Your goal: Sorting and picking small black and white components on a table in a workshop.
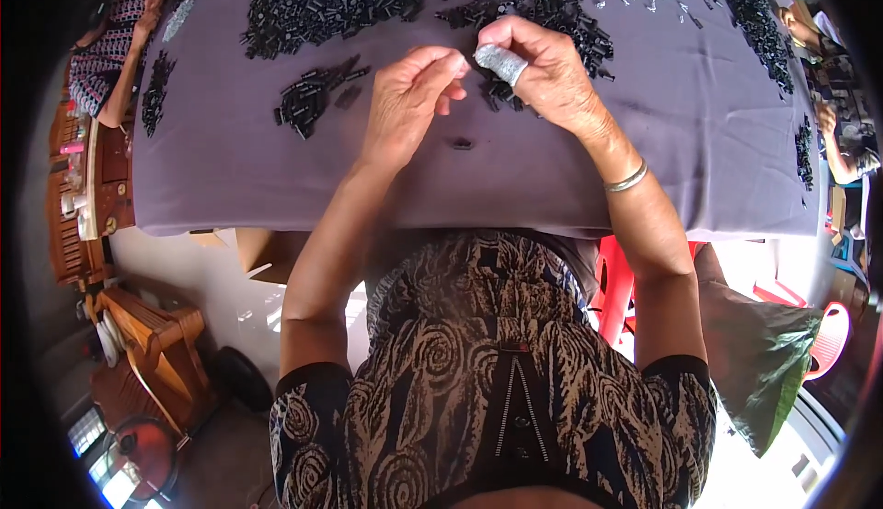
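Both the left hand (407, 95) and right hand (555, 75) pinch nearby, their grip's contents unclear, apparently mid-fingerwork calling for steady alignment, before black pieces (336, 3) heaped on cloth (248, 178).

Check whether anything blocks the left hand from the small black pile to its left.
Nothing visible does: only purple cloth and a few stray pieces at the pile's edge show between the left hand and the small black pile. The right hand is on the other side.
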Demonstrator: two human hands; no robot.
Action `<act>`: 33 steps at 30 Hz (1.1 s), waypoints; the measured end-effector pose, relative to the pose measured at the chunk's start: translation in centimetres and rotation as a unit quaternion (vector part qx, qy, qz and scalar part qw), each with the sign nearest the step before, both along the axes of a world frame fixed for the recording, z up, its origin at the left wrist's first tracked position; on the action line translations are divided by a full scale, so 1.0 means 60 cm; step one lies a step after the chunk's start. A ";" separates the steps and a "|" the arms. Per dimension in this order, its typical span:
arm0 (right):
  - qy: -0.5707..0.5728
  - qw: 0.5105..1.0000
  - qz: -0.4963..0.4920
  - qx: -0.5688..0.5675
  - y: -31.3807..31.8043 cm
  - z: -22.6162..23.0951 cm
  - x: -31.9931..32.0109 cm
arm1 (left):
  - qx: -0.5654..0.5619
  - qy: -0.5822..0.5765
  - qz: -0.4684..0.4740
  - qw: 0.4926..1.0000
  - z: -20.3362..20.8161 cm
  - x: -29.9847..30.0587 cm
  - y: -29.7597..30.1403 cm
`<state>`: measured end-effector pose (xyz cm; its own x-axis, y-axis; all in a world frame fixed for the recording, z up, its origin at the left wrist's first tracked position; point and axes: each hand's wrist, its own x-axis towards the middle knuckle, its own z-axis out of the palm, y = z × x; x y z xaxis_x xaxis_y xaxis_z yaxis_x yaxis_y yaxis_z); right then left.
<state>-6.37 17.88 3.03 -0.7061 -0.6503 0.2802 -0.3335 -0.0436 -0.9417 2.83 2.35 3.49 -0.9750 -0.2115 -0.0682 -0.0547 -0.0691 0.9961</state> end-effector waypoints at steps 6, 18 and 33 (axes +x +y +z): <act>-0.058 0.998 -0.009 -0.022 0.009 0.008 -0.010 | -0.364 0.108 -0.129 0.916 0.002 0.059 -0.010; -0.129 0.989 0.048 -0.048 0.014 0.009 -0.010 | -0.347 0.143 -0.040 0.926 -0.011 0.053 -0.021; -0.064 0.997 0.043 -0.027 0.016 0.015 -0.021 | -0.025 0.215 0.004 0.976 -0.041 -0.038 0.009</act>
